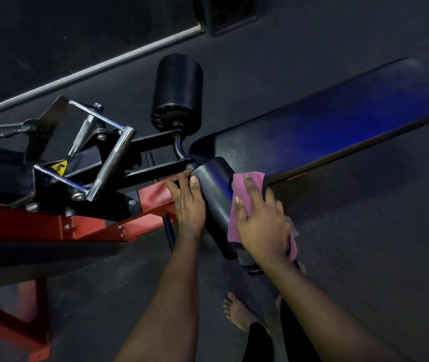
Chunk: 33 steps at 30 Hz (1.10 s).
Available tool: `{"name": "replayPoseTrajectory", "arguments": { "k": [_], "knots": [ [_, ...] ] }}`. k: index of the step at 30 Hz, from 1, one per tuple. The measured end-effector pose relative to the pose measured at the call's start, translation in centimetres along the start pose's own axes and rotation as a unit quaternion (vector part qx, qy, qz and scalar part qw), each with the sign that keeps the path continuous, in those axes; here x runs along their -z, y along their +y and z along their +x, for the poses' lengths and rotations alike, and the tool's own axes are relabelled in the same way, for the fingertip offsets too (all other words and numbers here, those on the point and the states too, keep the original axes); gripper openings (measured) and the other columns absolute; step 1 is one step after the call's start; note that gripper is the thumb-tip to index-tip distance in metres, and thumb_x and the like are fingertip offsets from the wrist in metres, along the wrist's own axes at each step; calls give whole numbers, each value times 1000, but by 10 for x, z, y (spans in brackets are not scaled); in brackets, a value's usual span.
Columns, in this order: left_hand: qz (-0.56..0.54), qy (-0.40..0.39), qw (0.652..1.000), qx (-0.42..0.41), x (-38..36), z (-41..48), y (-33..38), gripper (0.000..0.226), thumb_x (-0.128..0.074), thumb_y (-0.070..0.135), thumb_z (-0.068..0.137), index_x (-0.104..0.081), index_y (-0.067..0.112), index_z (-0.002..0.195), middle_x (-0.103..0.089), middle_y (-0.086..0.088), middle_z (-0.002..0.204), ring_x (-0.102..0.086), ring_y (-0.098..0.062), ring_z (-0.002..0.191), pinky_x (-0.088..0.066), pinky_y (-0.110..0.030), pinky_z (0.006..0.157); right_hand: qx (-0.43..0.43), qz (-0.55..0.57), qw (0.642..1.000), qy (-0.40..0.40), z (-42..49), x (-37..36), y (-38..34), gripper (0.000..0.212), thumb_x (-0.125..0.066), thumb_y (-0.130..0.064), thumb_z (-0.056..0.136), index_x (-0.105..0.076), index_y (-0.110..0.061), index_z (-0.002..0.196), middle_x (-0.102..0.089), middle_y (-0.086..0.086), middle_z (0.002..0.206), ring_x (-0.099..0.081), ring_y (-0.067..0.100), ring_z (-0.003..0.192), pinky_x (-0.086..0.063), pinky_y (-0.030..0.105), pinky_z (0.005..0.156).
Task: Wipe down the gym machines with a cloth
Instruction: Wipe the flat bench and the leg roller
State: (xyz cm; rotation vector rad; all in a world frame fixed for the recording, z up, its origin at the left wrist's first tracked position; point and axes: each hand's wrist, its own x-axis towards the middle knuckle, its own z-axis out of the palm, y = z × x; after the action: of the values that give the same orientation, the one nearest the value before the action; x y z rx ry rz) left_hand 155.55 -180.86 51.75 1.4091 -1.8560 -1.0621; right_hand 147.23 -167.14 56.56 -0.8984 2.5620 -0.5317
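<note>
Near roller pad [213, 194] of the machine is being wiped at its right half. It's black and sits at the foot of the long bench pad [338, 121].
- Right hand [263, 226]: palm down on the pink cloth [238, 185], fingers spread and nearly straight, pressing it onto the pad. They aren't closed round it. Cloth drapes over the pad's top, and the rest bunches out under the heel of the hand.
- Left hand [188, 207]: laid on the pad's left end with fingers about straight, thumb on the curved top. Nothing held.
- Second roller pad [176, 90] sits on the far side, untouched.
- Chrome handle [114, 163] lies on the black linkage to the left, above the red frame [38, 226].
- Bare foot [236, 312] on the dark floor [365, 257] below the arms.
</note>
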Motion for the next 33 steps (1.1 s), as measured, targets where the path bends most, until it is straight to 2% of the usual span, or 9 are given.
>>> {"name": "replayPoseTrajectory", "arguments": {
  "k": [5, 8, 11, 15, 19, 22, 27, 30, 33],
  "knots": [
    [9, -2, 1000, 4, 0, -1, 2, 32, -38, 25, 109, -51, 18, 137, -34, -6, 125, -38, -8, 112, -24, -8, 98, -137, 121, 969, -166, 73, 10, 13, 37, -38, -53, 103, -53, -40, 134, -61, 10, 136, -58, 37, 120, -41, 40, 89],
    [3, -4, 1000, -2, 3, -2, 2, 33, -37, 25, 109, -51, 17, 138, -35, -6, 125, -38, -5, 113, -24, -13, 103, -101, 130, 978, -126, 53, 8, 16, 41, -39, -54, 103, -46, -45, 143, -58, 5, 140, -57, 36, 120, -44, 41, 92],
    [13, 1, 1000, -2, 4, -2, 0, 34, -37, 23, 109, -51, 12, 138, -37, -9, 124, -37, 1, 106, -21, -6, 99, -55, 136, 987, -60, 20, 9, 19, 47, -40, -55, 103, -35, -50, 150, -51, 1, 144, -55, 34, 122, -46, 46, 98],
    [13, -4, 1000, 7, 3, -1, 0, 34, -37, 25, 110, -50, 13, 138, -36, -9, 126, -37, 0, 106, -24, -12, 99, -134, 153, 962, -181, 74, -3, 33, 36, -42, -54, 102, -57, -43, 132, -62, 5, 135, -58, 35, 121, -46, 42, 102],
    [8, -4, 1000, 5, 2, 1, -3, 33, -37, 22, 109, -51, 9, 137, -37, -12, 127, -37, 1, 105, -24, -7, 96, -92, 193, 945, -247, 132, -27, 26, 42, -47, -50, 102, -63, -28, 135, -62, 6, 139, -57, 30, 127, -43, 41, 111],
    [14, -2, 1000, 3, 0, 3, -4, 31, -37, 18, 109, -51, 7, 135, -39, -14, 126, -36, 1, 102, -20, 5, 91, -31, 192, 958, -211, 159, -29, -7, 39, -45, -44, 106, -63, -25, 135, -62, 8, 139, -57, 29, 127, -44, 34, 104],
    [16, -1, 1000, 14, 1, 0, -9, 34, -33, 17, 110, -47, -1, 136, -42, -22, 136, -24, 14, 104, -10, 12, 87, 107, 92, 986, -94, 116, -7, -32, 43, -42, -46, 105, -42, -45, 148, -51, 6, 145, -54, 38, 124, -44, 44, 97],
    [9, -4, 1000, 1, 5, 0, -9, 35, -33, 20, 109, -49, -2, 133, -44, -24, 129, -32, 9, 100, -13, 10, 89, 191, 18, 981, -28, 64, 3, -29, 55, -46, -47, 102, -29, -48, 155, -39, 6, 151, -50, 34, 121, -50, 46, 88],
    [2, -15, 1000, -15, 9, 2, -9, 39, -32, 24, 106, -49, -3, 129, -44, -23, 124, -35, 21, 99, -16, 8, 90, 174, 36, 983, -40, 73, -3, -23, 56, -46, -50, 102, -26, -51, 155, -36, 3, 155, -48, 33, 126, -48, 45, 94]
  ]
}}
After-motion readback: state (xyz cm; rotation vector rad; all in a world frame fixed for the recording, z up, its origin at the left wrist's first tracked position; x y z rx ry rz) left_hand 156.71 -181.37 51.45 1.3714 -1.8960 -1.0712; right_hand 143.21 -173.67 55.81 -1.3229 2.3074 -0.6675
